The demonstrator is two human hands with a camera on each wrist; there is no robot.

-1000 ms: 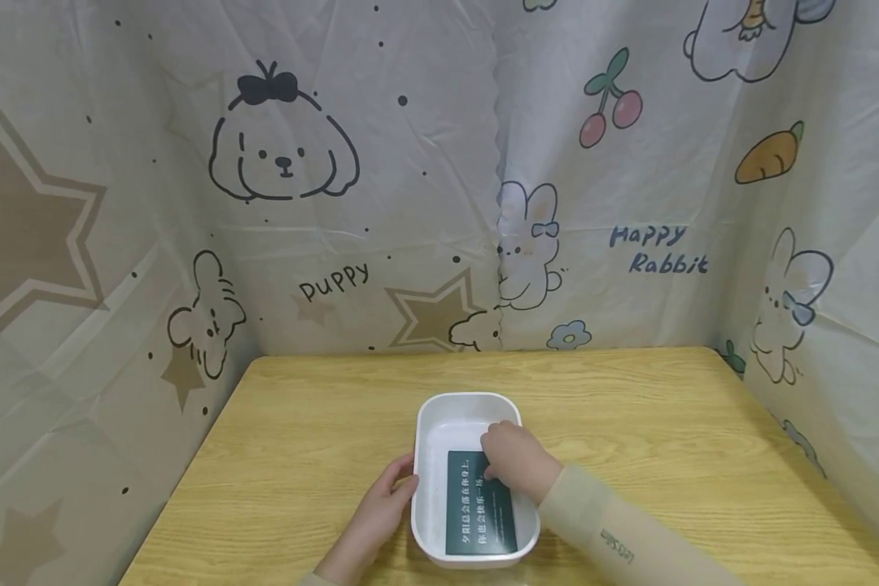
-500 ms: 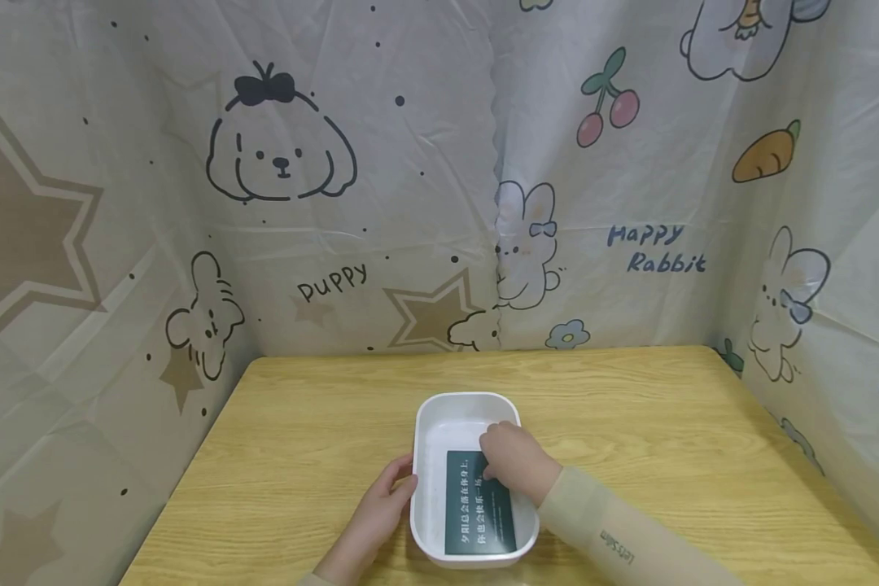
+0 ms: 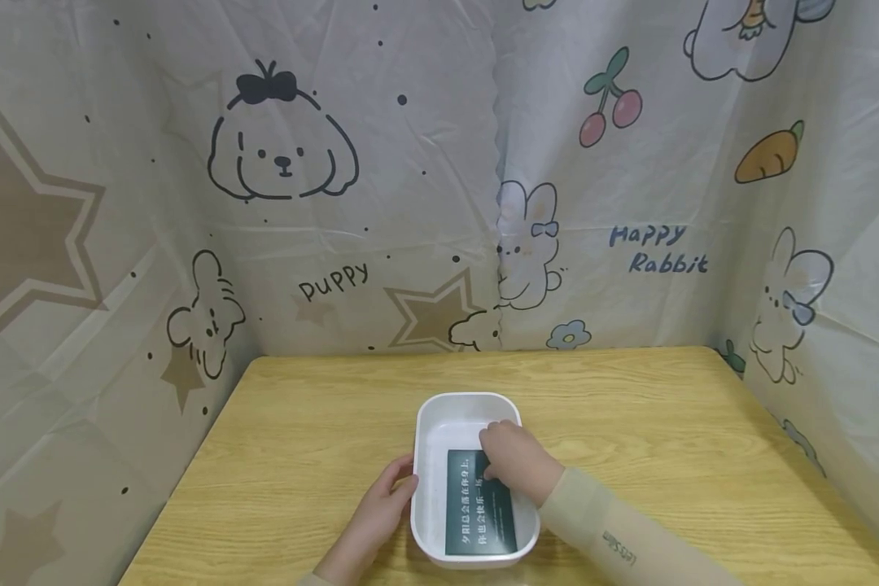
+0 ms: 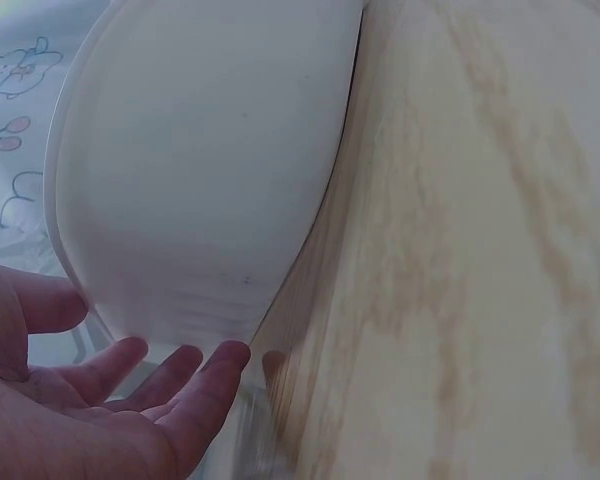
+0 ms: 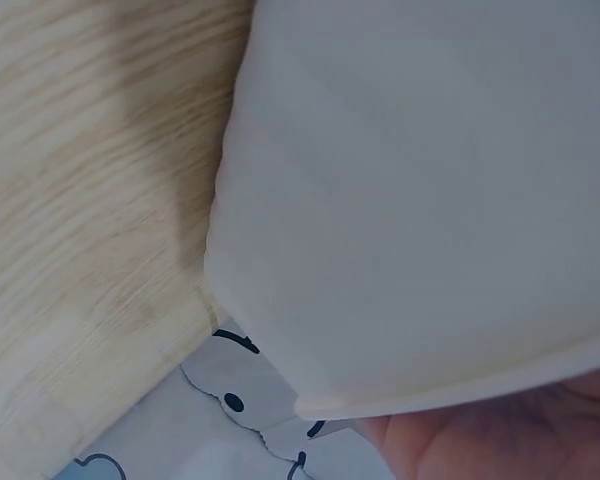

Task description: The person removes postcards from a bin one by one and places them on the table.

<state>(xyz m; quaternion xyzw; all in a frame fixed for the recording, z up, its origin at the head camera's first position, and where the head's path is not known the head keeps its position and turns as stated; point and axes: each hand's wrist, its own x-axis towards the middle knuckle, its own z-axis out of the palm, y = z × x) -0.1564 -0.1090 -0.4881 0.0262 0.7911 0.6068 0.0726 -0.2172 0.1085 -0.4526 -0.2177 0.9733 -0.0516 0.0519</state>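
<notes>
A white, round-cornered plastic tub (image 3: 430, 496) stands on the table. In it lies a dark green card (image 3: 461, 509) printed with white Chinese characters. My right hand (image 3: 518, 461) reaches over the tub's right rim with curled fingers and holds the card by its upper right edge; its fingertips are mostly hidden in the head view. Against the tub's left outer wall, my left hand (image 3: 384, 505) rests with its fingers extended. The left wrist view shows the fingertips of the left hand (image 4: 150, 395) touching the tub wall (image 4: 200, 170), the thumb near the rim.
The yellow wood-grain table (image 3: 322, 423) extends around the tub on all sides. A pale curtain (image 3: 425, 203) with cartoon prints hangs along the back, left and right of the table.
Both hands and the tub keep their places. The card's top edge sits very slightly higher and its upper part catches more light.
</notes>
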